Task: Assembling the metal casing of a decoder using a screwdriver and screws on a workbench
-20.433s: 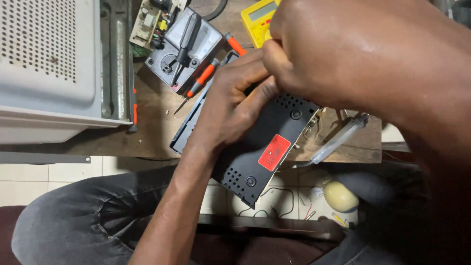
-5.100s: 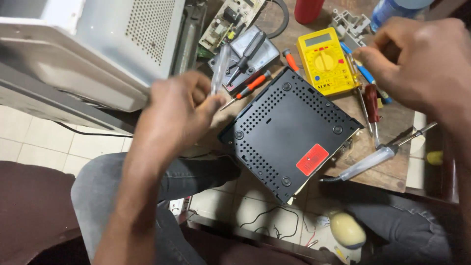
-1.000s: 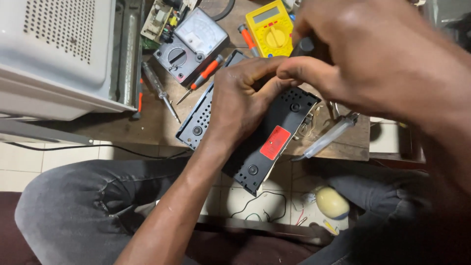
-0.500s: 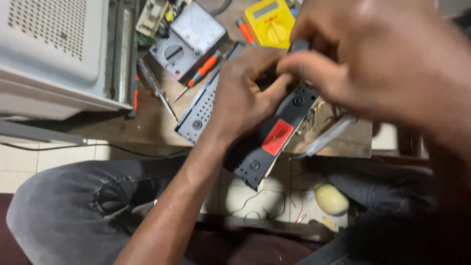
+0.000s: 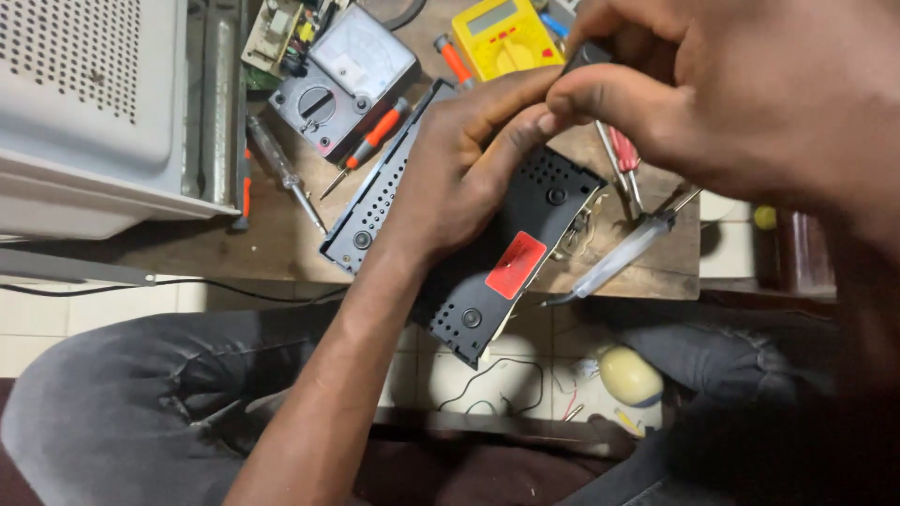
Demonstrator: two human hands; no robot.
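Tools (image 5: 375,136) crowding bench (image 5: 281,234), seemingly

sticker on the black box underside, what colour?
Red, on the black box under the left hand; the sticker shows clearly in the head view.
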